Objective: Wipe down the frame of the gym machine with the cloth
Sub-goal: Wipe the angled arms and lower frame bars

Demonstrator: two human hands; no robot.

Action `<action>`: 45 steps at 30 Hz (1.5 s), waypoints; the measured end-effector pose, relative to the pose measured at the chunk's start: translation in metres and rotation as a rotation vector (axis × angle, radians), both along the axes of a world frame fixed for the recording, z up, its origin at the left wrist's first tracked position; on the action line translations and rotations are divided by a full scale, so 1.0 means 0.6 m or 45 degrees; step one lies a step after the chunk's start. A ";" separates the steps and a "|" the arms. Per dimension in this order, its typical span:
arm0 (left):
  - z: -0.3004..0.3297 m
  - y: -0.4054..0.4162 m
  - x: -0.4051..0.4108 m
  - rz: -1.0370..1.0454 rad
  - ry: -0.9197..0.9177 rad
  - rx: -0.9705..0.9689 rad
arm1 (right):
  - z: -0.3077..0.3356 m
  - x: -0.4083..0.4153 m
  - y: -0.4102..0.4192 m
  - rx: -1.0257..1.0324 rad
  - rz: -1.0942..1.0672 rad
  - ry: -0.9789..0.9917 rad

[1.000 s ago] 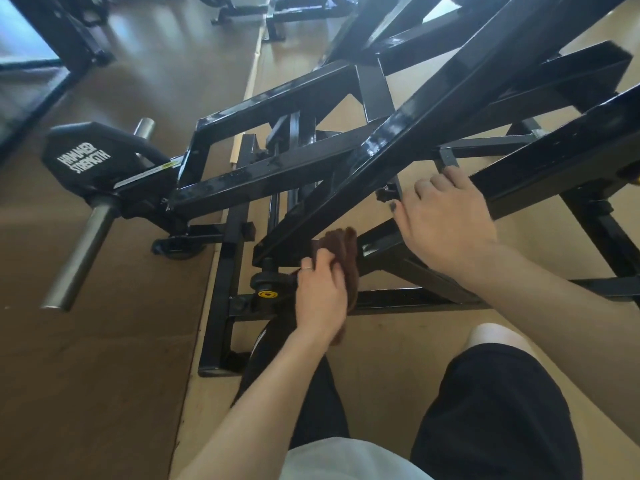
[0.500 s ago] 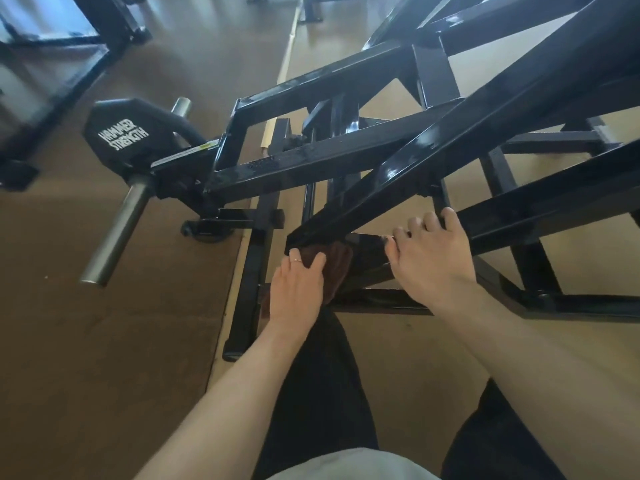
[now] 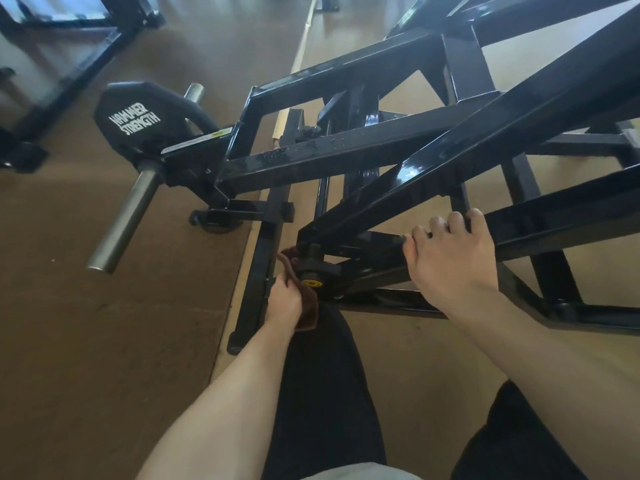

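The black gym machine frame [image 3: 346, 157] fills the upper right, its glossy beams crossing above a low pivot with a yellow cap [image 3: 310, 283]. My left hand [image 3: 285, 301] grips a brown cloth [image 3: 306, 306] low at the pivot's left side; the cloth wraps up against the pivot and hangs down by my wrist. My right hand [image 3: 450, 261] rests on a sloping beam to the right, its fingers curled over the beam's top edge.
A plate-loading arm with a "Hammer Strength" pad [image 3: 138, 119] and a steel sleeve [image 3: 126, 216] juts out at the left over brown floor. Another black frame [image 3: 79, 36] stands at the upper left. My dark-clad legs [image 3: 322, 393] are below the hands.
My left hand has dropped with the cloth from the lower end of the diagonal beam to the left side of the pivot. My right hand has kept its place on the beam.
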State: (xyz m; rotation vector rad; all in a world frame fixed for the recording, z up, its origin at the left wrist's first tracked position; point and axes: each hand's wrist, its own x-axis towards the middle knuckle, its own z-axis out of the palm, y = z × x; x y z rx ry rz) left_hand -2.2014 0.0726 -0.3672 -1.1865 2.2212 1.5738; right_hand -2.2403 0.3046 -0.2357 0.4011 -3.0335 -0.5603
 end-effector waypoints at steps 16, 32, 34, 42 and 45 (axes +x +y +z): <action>-0.047 -0.001 -0.027 -0.379 -0.008 -0.661 | -0.001 0.002 -0.002 0.043 -0.012 0.028; -0.081 -0.091 -0.001 -0.448 -0.123 -0.852 | -0.011 -0.004 -0.010 0.087 -0.078 0.121; -0.075 -0.078 -0.002 -0.370 -0.117 -0.744 | -0.014 -0.004 -0.011 0.075 -0.094 0.128; -0.033 -0.080 -0.015 -0.380 -0.122 -0.554 | -0.008 -0.001 -0.008 -0.001 -0.043 0.126; -0.010 -0.035 -0.019 -0.348 -0.030 -0.430 | -0.001 0.003 -0.004 0.022 0.017 0.023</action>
